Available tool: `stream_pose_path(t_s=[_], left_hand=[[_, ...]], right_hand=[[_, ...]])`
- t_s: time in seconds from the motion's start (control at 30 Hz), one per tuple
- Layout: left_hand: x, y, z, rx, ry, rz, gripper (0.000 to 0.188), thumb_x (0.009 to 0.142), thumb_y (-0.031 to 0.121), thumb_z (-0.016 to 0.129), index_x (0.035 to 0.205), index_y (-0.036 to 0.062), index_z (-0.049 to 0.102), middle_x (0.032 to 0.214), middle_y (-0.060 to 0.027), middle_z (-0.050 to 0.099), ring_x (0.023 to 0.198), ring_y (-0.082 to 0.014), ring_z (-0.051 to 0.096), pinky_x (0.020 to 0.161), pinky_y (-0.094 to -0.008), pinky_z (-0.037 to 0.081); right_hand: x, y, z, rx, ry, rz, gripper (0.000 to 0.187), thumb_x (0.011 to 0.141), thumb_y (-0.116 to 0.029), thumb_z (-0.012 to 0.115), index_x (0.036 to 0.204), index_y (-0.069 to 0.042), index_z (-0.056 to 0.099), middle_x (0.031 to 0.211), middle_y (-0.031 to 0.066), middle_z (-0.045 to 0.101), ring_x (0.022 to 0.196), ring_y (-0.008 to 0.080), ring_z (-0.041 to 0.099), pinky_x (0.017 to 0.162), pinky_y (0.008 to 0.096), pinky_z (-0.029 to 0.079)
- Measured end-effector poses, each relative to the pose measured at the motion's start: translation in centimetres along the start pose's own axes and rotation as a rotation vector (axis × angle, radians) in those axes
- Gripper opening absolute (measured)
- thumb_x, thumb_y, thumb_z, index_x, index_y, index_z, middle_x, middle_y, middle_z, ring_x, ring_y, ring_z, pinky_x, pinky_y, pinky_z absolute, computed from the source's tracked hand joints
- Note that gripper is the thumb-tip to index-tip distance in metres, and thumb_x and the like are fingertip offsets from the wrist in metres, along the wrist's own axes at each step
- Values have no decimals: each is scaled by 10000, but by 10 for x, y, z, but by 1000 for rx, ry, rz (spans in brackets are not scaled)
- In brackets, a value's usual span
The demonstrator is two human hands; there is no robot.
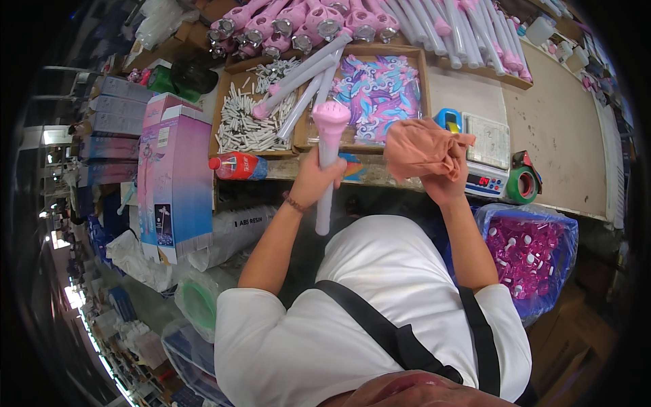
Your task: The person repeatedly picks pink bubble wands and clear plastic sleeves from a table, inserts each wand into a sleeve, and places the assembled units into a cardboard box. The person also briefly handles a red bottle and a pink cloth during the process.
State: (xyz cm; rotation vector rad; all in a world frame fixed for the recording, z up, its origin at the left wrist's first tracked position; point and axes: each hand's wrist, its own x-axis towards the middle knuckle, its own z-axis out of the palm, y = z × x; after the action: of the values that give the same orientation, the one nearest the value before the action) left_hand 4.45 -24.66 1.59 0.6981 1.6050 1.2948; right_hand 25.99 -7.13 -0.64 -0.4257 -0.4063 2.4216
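Note:
My left hand (314, 180) is wrapped round the pale tube of a toy wand (330, 125). The wand stands nearly upright, its flared pink head at the top and its tube running down below my fist. In my right hand (449, 186) is a crumpled salmon-coloured cloth (422, 150), which hides most of my fingers. Cloth and wand are apart. Just beyond the wand, several loose tubes with pink ends (303, 74) lie across open boxes. One box holds small white cylinders (243, 112), the other pink, purple and blue decorative pieces (374, 95).
Pink wand parts (305, 20) and more pale tubes (468, 30) line the far side. A digital scale (487, 146) and green tape roll (522, 184) sit right, above a blue bin (566, 237) of magenta pieces. Tall printed cartons (190, 176) and a red-capped bottle (234, 165) stand left.

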Motion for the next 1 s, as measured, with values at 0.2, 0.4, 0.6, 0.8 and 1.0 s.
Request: stream_pose_path(t_s=[0.2,0.4,0.6,0.8,1.0], left_hand=[[102,-36,-44,263,87,135,546,771,143,633,1244,-2,403,855,-106,597,718,-197,590,666,-329,487],[93,-74,-65,297,242,273,561,798,133,659,1280,-18,417,1121,-127,568,971,-202,576,822,-322,483],[-63,-128,-137,364,989,380,739,690,96,776,1292,21,355,1226,-120,434,1095,-223,465,939,-362,398],[-61,-138,-259,337,719,242,1175,628,125,831,1446,28,-7,1480,-176,195,1347,-280,251,1075,-413,274],[-41,-127,-297,247,182,166,1131,601,187,861,1439,53,114,1370,-150,346,1247,-247,393,1043,-371,335]], right_hand=[[14,37,15,-41,101,-40,499,935,-397,418,1319,-78,415,1312,81,488,1233,234,452,1054,407,338],[6,51,17,-68,159,-53,479,954,-309,393,1349,-40,387,1277,88,514,1204,200,483,1033,362,367],[14,60,-1,-103,65,18,514,945,-283,404,1392,-38,337,1252,70,531,1182,174,494,1030,332,359],[41,69,20,-109,-131,156,319,913,-239,462,1183,-72,494,1027,44,606,1029,149,569,928,315,432],[58,83,51,-61,-64,205,381,903,-236,443,1235,-52,470,1207,100,561,1131,211,534,975,356,407]])
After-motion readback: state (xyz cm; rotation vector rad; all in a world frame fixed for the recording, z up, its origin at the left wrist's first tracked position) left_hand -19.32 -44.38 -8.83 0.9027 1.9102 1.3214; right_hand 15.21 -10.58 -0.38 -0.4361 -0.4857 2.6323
